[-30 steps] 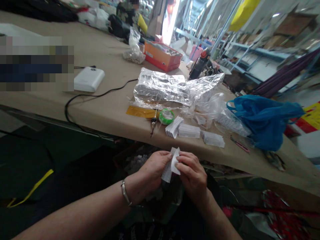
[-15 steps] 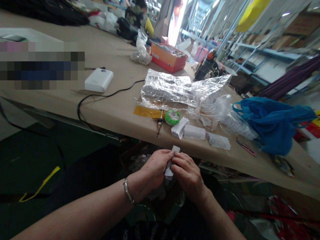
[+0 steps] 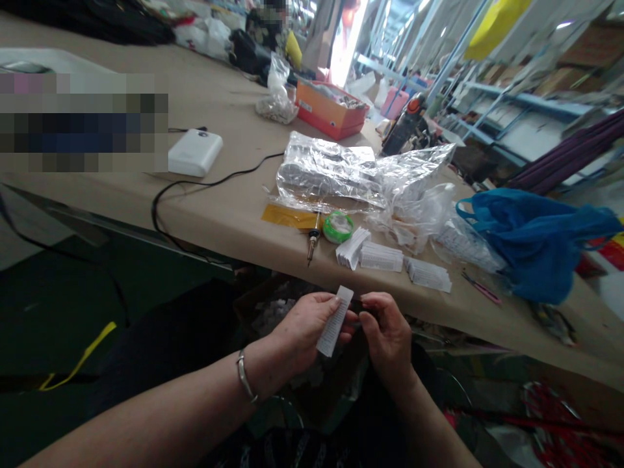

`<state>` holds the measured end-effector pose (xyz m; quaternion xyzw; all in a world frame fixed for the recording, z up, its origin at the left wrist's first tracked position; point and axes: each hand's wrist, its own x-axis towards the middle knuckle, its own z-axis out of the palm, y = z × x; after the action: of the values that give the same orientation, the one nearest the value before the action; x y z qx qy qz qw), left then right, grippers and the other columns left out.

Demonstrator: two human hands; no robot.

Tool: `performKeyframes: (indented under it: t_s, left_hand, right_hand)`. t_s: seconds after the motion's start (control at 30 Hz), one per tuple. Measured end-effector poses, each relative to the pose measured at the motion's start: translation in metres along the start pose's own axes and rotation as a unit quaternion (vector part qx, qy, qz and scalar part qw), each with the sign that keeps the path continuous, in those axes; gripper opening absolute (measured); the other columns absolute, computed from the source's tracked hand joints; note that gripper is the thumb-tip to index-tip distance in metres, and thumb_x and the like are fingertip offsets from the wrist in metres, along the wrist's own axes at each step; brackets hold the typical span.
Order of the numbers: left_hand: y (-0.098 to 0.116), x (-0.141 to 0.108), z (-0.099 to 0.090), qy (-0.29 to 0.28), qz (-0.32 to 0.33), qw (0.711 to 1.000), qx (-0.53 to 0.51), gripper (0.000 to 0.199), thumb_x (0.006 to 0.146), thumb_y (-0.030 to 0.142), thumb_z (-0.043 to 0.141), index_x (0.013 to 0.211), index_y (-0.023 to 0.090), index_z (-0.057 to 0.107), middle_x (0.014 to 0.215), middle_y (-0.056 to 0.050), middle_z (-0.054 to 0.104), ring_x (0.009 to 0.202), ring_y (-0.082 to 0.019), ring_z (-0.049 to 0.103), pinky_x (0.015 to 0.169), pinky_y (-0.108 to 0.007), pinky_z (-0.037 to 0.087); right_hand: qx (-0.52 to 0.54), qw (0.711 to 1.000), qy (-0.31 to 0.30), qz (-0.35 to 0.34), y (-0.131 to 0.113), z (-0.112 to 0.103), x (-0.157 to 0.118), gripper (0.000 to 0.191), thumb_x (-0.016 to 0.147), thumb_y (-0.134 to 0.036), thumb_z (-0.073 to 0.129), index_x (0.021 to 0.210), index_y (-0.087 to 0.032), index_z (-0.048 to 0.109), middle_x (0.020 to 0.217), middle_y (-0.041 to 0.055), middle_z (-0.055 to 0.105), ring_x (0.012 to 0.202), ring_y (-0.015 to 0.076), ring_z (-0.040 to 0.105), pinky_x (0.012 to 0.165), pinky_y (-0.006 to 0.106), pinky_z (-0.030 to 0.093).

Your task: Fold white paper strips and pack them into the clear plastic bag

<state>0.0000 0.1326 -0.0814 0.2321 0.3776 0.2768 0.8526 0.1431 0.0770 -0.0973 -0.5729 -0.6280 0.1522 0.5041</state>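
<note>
While pinching printed slip [image 3: 334, 326] in left hand [image 3: 303, 325] just off near table edge [image 3: 273, 253], holding right hand [image 3: 391, 337] curled alongside; cannot tell whether gripping anything. Could drop slip below if pinching too loosely.

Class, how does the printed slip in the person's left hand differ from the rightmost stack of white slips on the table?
The printed slip is held in the left hand; the rightmost stack rests on the table.
The printed slip shows one broad face; the rightmost stack shows many overlapping edges.
The printed slip slants steeply in view; the rightmost stack lies nearly level across it.
Both look whitish.
</note>
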Motion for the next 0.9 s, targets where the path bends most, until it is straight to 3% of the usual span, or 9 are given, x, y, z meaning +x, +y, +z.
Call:
performKeyframes:
  t_s: [0.1, 0.23, 0.43, 0.57, 0.67, 0.8, 0.9]
  left_hand:
    - [-0.002, -0.004, 0.001, -0.009, -0.005, 0.999, 0.039, 0.019, 0.083, 0.027, 0.058, 0.082, 0.009, 0.065, 0.073, -0.009, 0.066, 0.053, -0.012, 0.059, 0.051, -0.022, 0.049]
    - [-0.005, -0.009, -0.001, -0.056, 0.001, 0.997, 0.056, 0.022, 0.083, 0.031, 0.059, 0.078, 0.01, 0.062, 0.069, -0.006, 0.062, 0.05, -0.01, 0.055, 0.048, -0.02, 0.046]
    - [0.001, -0.013, -0.011, -0.112, -0.074, 0.989, 0.062, 0.015, 0.081, 0.026, 0.06, 0.081, 0.011, 0.062, 0.069, -0.005, 0.062, 0.05, -0.011, 0.057, 0.051, -0.023, 0.048]
    - [0.001, -0.014, -0.017, -0.162, -0.117, 0.979, 0.042, 0.016, 0.078, 0.026, 0.062, 0.081, 0.011, 0.061, 0.069, -0.006, 0.061, 0.05, -0.012, 0.058, 0.052, -0.025, 0.048]
    - [-0.002, -0.013, -0.02, -0.169, -0.125, 0.977, 0.028, 0.018, 0.076, 0.028, 0.065, 0.08, 0.012, 0.06, 0.067, -0.004, 0.06, 0.051, -0.013, 0.058, 0.053, -0.027, 0.048]
    - [-0.003, -0.013, -0.024, -0.163, -0.127, 0.978, 0.018, 0.02, 0.075, 0.029, 0.067, 0.079, 0.014, 0.056, 0.062, 0.0, 0.056, 0.051, -0.014, 0.059, 0.052, -0.026, 0.048]
    - [-0.003, -0.015, -0.026, -0.185, -0.127, 0.974, 0.028, 0.02, 0.077, 0.031, 0.065, 0.08, 0.014, 0.055, 0.061, 0.001, 0.054, 0.048, -0.012, 0.057, 0.049, -0.024, 0.046]
  right_hand:
    - [0.121, 0.976, -0.035, 0.178, 0.0, 0.001, 0.009, 0.02, 0.081, -0.036, 0.061, 0.088, -0.017, 0.057, 0.076, 0.0007, 0.06, 0.067, 0.0138, 0.057, 0.062, 0.024, 0.049]
    - [0.201, 0.935, -0.089, 0.278, -0.001, 0.005, 0.013, 0.019, 0.075, -0.033, 0.065, 0.073, -0.016, 0.054, 0.061, -0.0045, 0.052, 0.053, 0.0086, 0.047, 0.051, 0.019, 0.04]
    - [0.155, 0.943, -0.085, 0.281, -0.006, 0.009, 0.008, 0.015, 0.074, -0.028, 0.061, 0.069, -0.017, 0.053, 0.058, -0.0051, 0.048, 0.051, 0.0084, 0.041, 0.051, 0.02, 0.035]
    - [0.142, 0.964, -0.085, 0.21, -0.007, 0.012, 0.005, 0.01, 0.073, -0.024, 0.059, 0.068, -0.017, 0.054, 0.072, -0.0011, 0.055, 0.066, 0.0117, 0.05, 0.063, 0.023, 0.041]
    - [0.143, 0.968, -0.081, 0.189, -0.007, 0.015, 0.002, 0.009, 0.074, -0.022, 0.058, 0.068, -0.017, 0.054, 0.081, 0.0011, 0.057, 0.075, 0.0136, 0.052, 0.069, 0.024, 0.042]
    - [0.17, 0.955, -0.092, 0.226, -0.009, 0.015, 0.0, 0.01, 0.076, -0.025, 0.061, 0.071, -0.018, 0.055, 0.079, -0.0001, 0.057, 0.073, 0.0128, 0.052, 0.067, 0.023, 0.042]
    - [0.251, 0.919, -0.137, 0.27, -0.008, 0.01, 0.002, 0.015, 0.076, -0.03, 0.065, 0.085, -0.02, 0.06, 0.081, -0.0007, 0.059, 0.071, 0.0123, 0.053, 0.065, 0.021, 0.043]
